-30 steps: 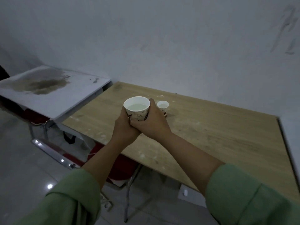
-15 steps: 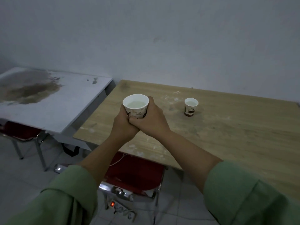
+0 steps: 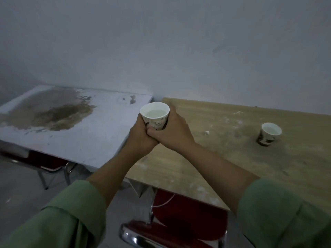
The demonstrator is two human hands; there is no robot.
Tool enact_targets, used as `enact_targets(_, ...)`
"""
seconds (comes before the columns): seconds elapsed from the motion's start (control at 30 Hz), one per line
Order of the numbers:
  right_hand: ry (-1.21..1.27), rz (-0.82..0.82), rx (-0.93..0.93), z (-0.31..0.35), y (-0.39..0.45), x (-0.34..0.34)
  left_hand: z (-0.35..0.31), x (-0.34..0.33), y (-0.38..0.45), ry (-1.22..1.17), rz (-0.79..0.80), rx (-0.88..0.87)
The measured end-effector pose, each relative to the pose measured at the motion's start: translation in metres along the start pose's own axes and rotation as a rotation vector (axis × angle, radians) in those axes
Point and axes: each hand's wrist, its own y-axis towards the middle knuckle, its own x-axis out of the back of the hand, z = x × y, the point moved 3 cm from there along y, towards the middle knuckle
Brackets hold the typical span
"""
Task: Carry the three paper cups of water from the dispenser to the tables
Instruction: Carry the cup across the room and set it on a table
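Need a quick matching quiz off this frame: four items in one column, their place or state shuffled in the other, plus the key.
Items
1. held paper cup
2. second paper cup
3. white table
4. red chair

Places or states
A. tucked under the wooden table
B. clasped by the left hand and right hand
C. has a large brown stain on top
D. standing alone on the wooden table

Pairs: 1-B, 2-D, 3-C, 4-A
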Motion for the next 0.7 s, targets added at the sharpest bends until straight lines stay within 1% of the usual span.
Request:
enact_targets(0.17,-0.010,0.006,0.022,0.027,0.047,-0.051,0.025,0.057,0.041,0.015,-0.021,0.032)
enact_targets(0.33,-0.030,0.012,0.020,0.045,0.094,-0.114,0.065,0.110,0.085,0.020,-0.021,0.020)
enact_targets(0.5,-0.007,-0.042,-0.012,0.057,0.139,-0.186,0.113,0.166,0.134,0.027,0.038,-0.002)
enact_targets(0.7,-0.005,-0.107,-0.094,0.072,0.187,-0.265,0.165,0.229,0.186,-0.029,0.127,-0.002)
